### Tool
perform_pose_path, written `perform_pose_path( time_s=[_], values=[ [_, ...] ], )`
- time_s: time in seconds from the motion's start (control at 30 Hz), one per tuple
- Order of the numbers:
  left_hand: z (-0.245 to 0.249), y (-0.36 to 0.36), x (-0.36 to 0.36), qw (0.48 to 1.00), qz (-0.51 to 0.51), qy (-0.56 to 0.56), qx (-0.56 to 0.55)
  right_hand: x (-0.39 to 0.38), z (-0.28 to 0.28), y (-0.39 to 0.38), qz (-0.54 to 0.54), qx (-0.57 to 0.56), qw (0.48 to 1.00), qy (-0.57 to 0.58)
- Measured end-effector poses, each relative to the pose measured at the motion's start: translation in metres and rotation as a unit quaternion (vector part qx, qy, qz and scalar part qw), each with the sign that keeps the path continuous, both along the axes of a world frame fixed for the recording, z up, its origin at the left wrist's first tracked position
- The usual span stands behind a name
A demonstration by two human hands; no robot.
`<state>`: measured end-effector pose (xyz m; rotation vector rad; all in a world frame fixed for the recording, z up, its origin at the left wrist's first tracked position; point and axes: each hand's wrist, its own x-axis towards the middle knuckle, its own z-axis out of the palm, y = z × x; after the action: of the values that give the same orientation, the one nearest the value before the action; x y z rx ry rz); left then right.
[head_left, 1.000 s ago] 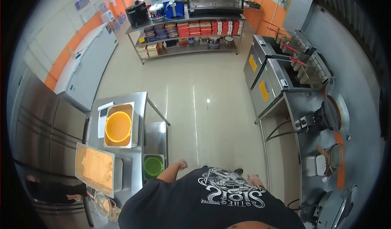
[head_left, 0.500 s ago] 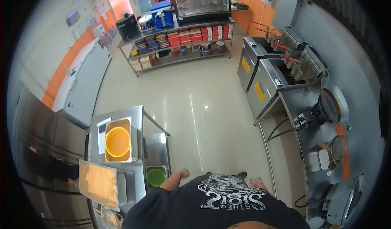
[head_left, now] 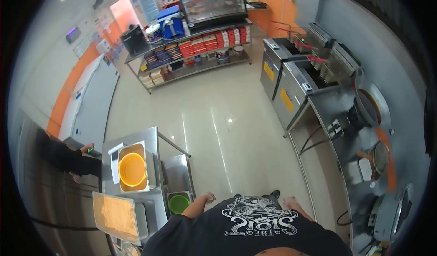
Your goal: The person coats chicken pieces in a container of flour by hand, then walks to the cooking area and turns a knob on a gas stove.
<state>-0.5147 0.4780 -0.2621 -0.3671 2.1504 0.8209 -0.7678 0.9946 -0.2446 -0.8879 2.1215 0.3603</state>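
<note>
Low in the view, my left hand [head_left: 209,197] hangs beside my body, just right of the lower shelf with a green bowl [head_left: 179,203]. Its fingers look curled, and what they may hold is too small to tell. My right hand [head_left: 288,203] hangs on the other side of my black shirt [head_left: 255,228], near the steel counter legs. It looks whitish, and its fingers are too small to make out. On the steel table to the left are a yellow basket [head_left: 132,169] in a metal pan and a tray of orange-brown powder [head_left: 117,216].
Another person [head_left: 68,156] in black stands at the far left beside the table. A white freezer [head_left: 93,106] lines the left wall. Ahead is a shelf unit [head_left: 200,65] with boxes and a display case. Fryers [head_left: 291,83] and a counter with a wok [head_left: 366,108] run along the right.
The view has turned and shifted slightly. The other person at the left has come further into view, with an arm out towards the freezer. Both my hands still hang at my sides.
</note>
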Motion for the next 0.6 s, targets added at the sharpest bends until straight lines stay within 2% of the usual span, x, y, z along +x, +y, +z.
perform_pose_path(
  time_s=[0.03,0.13,0.2,0.33,0.43,0.53,0.57,0.6],
  values=[
    [0.009,-0.001,0.001,0.999,-0.034,0.025,0.012,-0.003,-0.055,0.016,-0.027,0.032,0.999,-0.018],
    [-0.021,-0.002,0.001,0.999,0.031,-0.008,0.005,0.003,-0.025,0.009,-0.151,0.011,0.988,-0.029],
    [-0.001,-0.013,-0.005,0.990,-0.029,0.082,0.110,0.002,-0.018,0.007,-0.205,0.017,0.978,-0.027],
    [-0.005,-0.013,-0.011,0.984,-0.083,0.092,0.132,0.005,-0.008,0.024,-0.287,0.027,0.957,-0.026],
    [-0.010,-0.015,-0.031,0.977,-0.121,0.097,0.145,0.019,-0.021,0.046,-0.351,0.045,0.935,-0.038],
    [-0.024,-0.009,-0.062,0.969,-0.161,0.115,0.149,0.037,0.027,0.069,-0.487,0.040,0.873,0.008],
    [-0.028,-0.006,-0.074,0.966,-0.171,0.123,0.149,0.043,0.031,0.083,-0.494,-0.021,0.869,0.015],
    [-0.033,-0.002,-0.086,0.962,-0.184,0.133,0.149,0.052,0.011,0.102,-0.477,-0.016,0.878,0.040]
  ],
)
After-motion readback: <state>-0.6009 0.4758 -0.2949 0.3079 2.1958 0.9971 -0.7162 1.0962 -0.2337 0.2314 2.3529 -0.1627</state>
